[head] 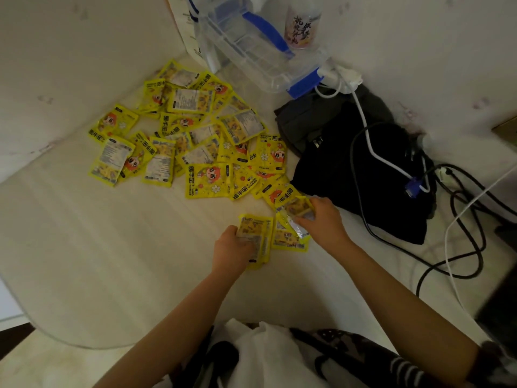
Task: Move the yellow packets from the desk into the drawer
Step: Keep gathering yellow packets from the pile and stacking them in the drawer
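Note:
Several yellow hand-warmer packets (195, 141) lie scattered and overlapping across the white desk (98, 247), toward the back left. My left hand (232, 247) grips a small stack of yellow packets (261, 236) near the desk's middle. Just right of it, my right hand (321, 222) closes its fingers on another packet (293, 208) at the pile's near edge, with one more packet (288, 239) lying under it. No drawer is in view.
A clear plastic box with blue handles (260, 46) stands at the back, a printed bottle (302, 23) beside it. Dark clothing (358, 163) lies on the right, crossed by black and white cables (447, 247) and a blue plug (414, 189).

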Motion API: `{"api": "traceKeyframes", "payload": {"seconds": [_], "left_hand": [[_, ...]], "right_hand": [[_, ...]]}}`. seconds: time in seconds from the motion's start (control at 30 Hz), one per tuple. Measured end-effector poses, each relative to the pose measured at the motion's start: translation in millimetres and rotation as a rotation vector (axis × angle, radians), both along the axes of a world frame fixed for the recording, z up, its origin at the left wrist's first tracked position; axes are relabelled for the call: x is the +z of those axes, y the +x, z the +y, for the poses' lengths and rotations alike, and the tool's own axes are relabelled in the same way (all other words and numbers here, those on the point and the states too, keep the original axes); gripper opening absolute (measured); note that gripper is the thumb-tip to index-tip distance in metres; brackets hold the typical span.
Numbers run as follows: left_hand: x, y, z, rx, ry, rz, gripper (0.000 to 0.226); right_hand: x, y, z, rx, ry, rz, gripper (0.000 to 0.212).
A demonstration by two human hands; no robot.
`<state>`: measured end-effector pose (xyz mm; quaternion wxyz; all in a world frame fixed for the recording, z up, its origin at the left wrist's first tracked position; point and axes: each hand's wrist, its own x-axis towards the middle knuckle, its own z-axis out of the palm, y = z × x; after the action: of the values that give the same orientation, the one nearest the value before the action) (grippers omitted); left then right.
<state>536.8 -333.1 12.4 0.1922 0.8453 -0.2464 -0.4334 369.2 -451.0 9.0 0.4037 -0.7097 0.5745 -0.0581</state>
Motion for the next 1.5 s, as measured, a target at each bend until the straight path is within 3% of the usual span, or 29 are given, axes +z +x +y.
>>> {"api": "traceKeyframes", "payload": {"seconds": [0.07, 0.2, 0.47, 0.63, 0.73, 0.87, 1.13, 1.27, 1.5], "left_hand": [[-6, -3, 4, -0.021, 0.017, -0.069, 0.008], [-16, -7, 8, -0.145, 0.037, -0.252, 0.030], [-14, -15, 3, -0.196, -0.012, -0.240, 0.036], [-9, -15, -3, -0.152, -0.011, -0.191, 0.031], [-6, -12, -5, -0.099, -0.015, -0.137, 0.027], [0, 4, -3, -0.059, -0.048, -0.083, 0.020], [19, 77, -12, -0.081, -0.145, -0.143, 0.046], [27, 111, -35, -0.229, -0.180, -0.254, 0.055], [23, 143, -78, -0.595, -0.132, -0.475, 0.032]], "right_hand": [[-5, 5, -3, 0.009, -0.002, 0.052, 0.034], [-9, 11, -4, 0.039, 0.000, 0.159, 0.038], [-6, 15, 5, 0.039, -0.109, 0.254, 0.052], [3, 20, -1, -0.018, -0.036, 0.245, 0.075], [8, 19, -3, 0.003, 0.000, 0.283, 0.059], [12, 11, 3, -0.038, 0.038, 0.187, 0.041], [17, -11, 30, -0.140, 0.150, 0.045, 0.033], [8, -9, 44, -0.211, 0.221, 0.047, 0.033], [-4, 13, 50, -0.342, 0.253, 0.132, 0.041]]}}
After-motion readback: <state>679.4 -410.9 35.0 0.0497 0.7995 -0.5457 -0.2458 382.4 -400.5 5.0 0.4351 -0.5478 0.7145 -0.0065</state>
